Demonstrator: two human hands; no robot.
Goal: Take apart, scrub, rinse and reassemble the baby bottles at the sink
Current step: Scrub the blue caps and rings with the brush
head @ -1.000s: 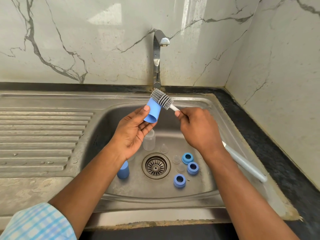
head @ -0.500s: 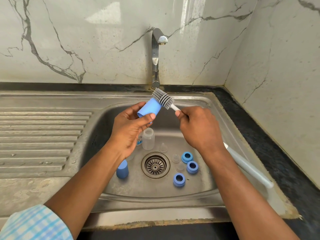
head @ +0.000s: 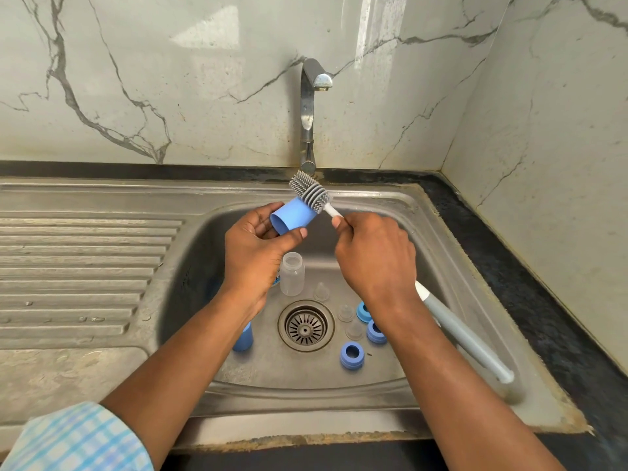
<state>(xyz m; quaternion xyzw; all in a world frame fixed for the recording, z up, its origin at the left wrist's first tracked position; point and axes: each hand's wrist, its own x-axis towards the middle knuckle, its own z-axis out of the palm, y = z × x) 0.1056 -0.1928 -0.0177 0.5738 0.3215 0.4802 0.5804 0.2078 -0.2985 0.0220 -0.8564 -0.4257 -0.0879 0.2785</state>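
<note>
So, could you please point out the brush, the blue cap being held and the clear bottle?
brush (head: pixel 311 193): head view, on its grey bristle head.
blue cap (head: pixel 294 217): head view, on its outer side wall.
clear bottle (head: pixel 292 277): head view, on its body.

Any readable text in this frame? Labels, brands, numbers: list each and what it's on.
None can be read.
Blue print on a bottle mostly hidden behind the left hand: too small and blurred to read.
Cap, brush, rings, tap: no markings visible.
</note>
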